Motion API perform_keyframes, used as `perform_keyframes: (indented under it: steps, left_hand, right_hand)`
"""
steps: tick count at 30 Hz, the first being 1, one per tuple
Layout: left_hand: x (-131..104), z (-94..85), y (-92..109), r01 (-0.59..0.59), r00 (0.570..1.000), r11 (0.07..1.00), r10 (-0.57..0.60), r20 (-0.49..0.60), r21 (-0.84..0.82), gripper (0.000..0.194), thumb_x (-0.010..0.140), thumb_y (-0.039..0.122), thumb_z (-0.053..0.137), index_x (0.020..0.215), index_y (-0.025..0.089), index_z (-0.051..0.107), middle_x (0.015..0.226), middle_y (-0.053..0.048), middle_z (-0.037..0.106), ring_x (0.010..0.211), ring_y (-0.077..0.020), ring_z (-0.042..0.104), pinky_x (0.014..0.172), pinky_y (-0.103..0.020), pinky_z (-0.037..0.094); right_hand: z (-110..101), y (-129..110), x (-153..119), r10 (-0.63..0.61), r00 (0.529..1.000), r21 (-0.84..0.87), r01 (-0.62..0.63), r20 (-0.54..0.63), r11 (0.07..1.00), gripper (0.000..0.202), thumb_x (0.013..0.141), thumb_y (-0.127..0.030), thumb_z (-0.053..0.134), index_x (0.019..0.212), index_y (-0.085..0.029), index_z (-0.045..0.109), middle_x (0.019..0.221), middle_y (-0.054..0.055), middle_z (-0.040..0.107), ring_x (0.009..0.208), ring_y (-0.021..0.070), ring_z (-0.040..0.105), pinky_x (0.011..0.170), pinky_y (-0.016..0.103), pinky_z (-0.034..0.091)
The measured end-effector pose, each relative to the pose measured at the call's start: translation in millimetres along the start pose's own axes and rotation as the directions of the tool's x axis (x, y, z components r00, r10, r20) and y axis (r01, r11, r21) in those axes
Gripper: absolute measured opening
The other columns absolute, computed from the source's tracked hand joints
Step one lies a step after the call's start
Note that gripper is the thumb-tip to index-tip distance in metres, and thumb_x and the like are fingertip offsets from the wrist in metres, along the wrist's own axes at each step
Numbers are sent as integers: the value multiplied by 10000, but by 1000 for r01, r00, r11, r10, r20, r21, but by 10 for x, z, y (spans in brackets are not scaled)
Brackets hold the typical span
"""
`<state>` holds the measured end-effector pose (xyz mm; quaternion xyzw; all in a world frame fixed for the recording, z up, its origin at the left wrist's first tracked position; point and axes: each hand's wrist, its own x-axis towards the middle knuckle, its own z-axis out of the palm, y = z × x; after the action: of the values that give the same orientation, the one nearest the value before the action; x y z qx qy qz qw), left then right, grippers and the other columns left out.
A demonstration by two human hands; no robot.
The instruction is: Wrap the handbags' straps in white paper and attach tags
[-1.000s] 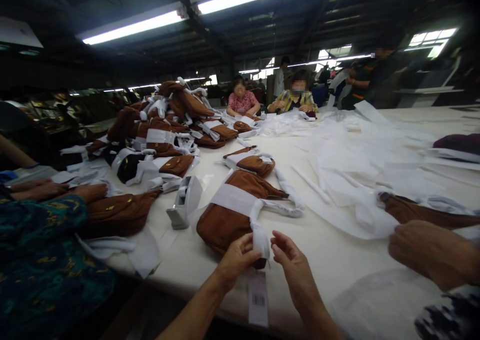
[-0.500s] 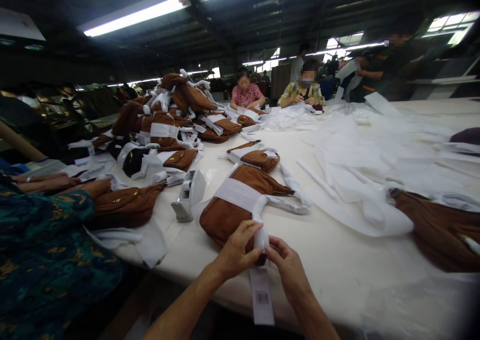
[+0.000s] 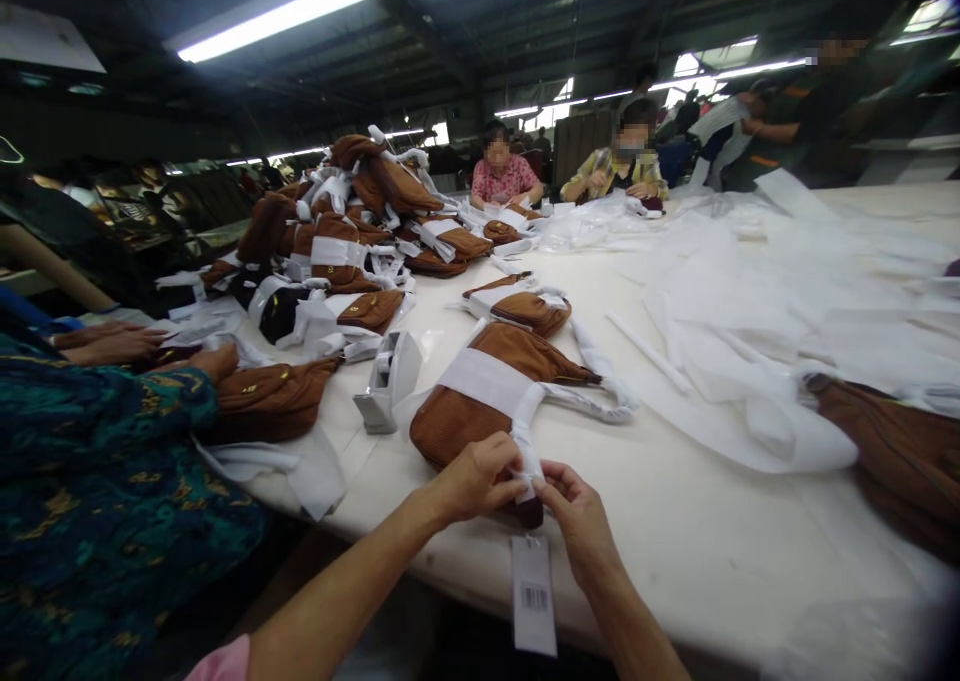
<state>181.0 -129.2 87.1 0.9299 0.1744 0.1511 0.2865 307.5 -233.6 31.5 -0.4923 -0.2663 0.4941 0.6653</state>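
Note:
A brown bag (image 3: 457, 423) lies on the table in front of me, a white paper band (image 3: 491, 379) across its body. Its strap is wrapped in white paper (image 3: 529, 441), and the strap's near end shows dark brown. My left hand (image 3: 484, 476) pinches the wrapping from the left, thumb and fingers closed. From the right, my right hand (image 3: 570, 496) grips the same wrapped strap between thumb and fingertips. Below the strap end a white tag with a barcode (image 3: 534, 596) hangs over the table edge.
A grey tape dispenser (image 3: 388, 381) stands left of the bag. Behind it is a smaller wrapped bag (image 3: 529, 306), with a large pile of bags (image 3: 337, 231) at back left. White sheets (image 3: 742, 331) cover the right side. A co-worker's teal sleeve (image 3: 112, 461) is close on my left.
The view has shifted slightly. My fingers have moved a little up the strap wrapping, and more of the dark strap end shows beneath them. Across the table, a co-worker's hands have moved apart.

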Motion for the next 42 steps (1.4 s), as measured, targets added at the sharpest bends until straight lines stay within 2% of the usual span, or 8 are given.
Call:
perform_keyframes:
  steps: [8,11,15,19,21,26,36,42]
  left_hand:
    - [171,-73,1,-12,993,996,23,116,-89,103,734,226,598,767,139,555,730,11,503,673,-96,459,602,-182,345]
    - [195,-71,-24,48,986,982,-17,169,-181,103,696,208,623,678,130,558,709,12,509,670,-95,468,595,-177,354]
    - [137,7,-99,220,967,911,-157,202,-348,145,715,259,589,701,130,525,686,11,499,601,-90,480,511,-168,383]
    - [75,74,-162,397,914,756,-276,296,-520,207,759,346,522,775,142,486,666,-1,530,565,-111,518,439,-171,393]
    - [84,84,-165,384,918,786,-267,294,-485,193,781,338,487,768,146,471,626,13,517,512,-96,503,433,-170,373]
    - [158,59,-129,180,975,972,-155,161,-154,101,711,192,552,648,140,493,646,25,476,607,-92,461,566,-189,361]
    - [45,0,-12,180,976,983,-184,115,39,69,744,221,514,757,179,567,749,5,518,697,-127,484,644,-219,358]
    - [29,90,-155,208,976,973,-200,83,-98,174,766,317,470,654,194,522,695,2,528,672,-161,498,620,-255,388]
  right_hand:
    - [1,35,-2,-58,998,-15,58,13,998,329,731,-355,603,1006,-180,560,917,53,647,827,185,589,745,296,451]
    - [6,60,24,-164,986,-250,158,-2,955,320,740,-358,573,1010,-186,559,841,44,639,767,188,588,713,314,454]
    - [6,100,47,-337,938,-586,226,-85,778,325,728,-363,561,997,-182,576,790,42,617,736,194,568,720,329,439]
    - [2,109,58,-142,990,-335,136,6,932,379,757,-393,526,1067,-176,526,801,40,645,748,191,603,687,294,466]
    - [9,105,70,-125,992,-355,124,22,927,363,769,-400,501,1049,-171,535,780,37,658,719,186,611,649,278,467]
    - [83,116,112,-271,956,-666,129,-115,735,227,721,-338,524,865,-176,589,663,25,612,610,180,550,597,282,404]
    - [202,183,23,-454,881,-757,204,-135,621,192,777,-271,474,926,-198,569,775,41,587,700,187,524,653,295,399]
    - [254,297,160,-648,760,-821,338,-49,459,141,730,-179,487,852,-222,542,771,46,585,714,207,541,623,318,432]
